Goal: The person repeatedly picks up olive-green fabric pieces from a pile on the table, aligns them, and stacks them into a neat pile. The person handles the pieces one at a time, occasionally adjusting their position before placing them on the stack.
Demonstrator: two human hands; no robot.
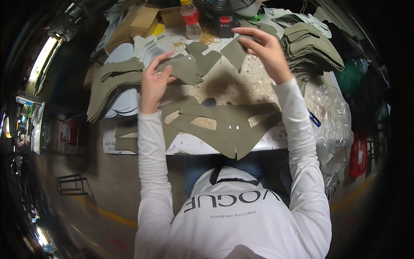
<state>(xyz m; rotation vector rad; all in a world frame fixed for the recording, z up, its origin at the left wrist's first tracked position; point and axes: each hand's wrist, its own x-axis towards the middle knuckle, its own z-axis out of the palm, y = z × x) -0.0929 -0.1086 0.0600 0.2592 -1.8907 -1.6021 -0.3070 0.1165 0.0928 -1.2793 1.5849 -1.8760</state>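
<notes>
My left hand (pixel 156 82) pinches a flat olive-green cut piece (pixel 184 69) with a small white label on it. At the upper right, my right hand (pixel 267 49) grips the edge of another olive-green piece (pixel 234 54) between thumb and fingers, the piece slanting down toward the table. Between the two hands a notched olive piece (pixel 205 58) shows behind the left one; whether it is touched I cannot tell. Nearer to me, larger olive panels with cut-out openings (pixel 235 123) lie overlapping along the table's front edge, two small pale labels on them.
Stacks of olive pieces stand at the left (pixel 114 82) and right (pixel 312 47). A red-labelled bottle (pixel 191 21), rubber bands (pixel 207 39), cardboard boxes (pixel 144 21) and a fan (pixel 224 5) are at the back. Clear plastic bags (pixel 330 121) and a blue-handled tool (pixel 314 118) lie at right.
</notes>
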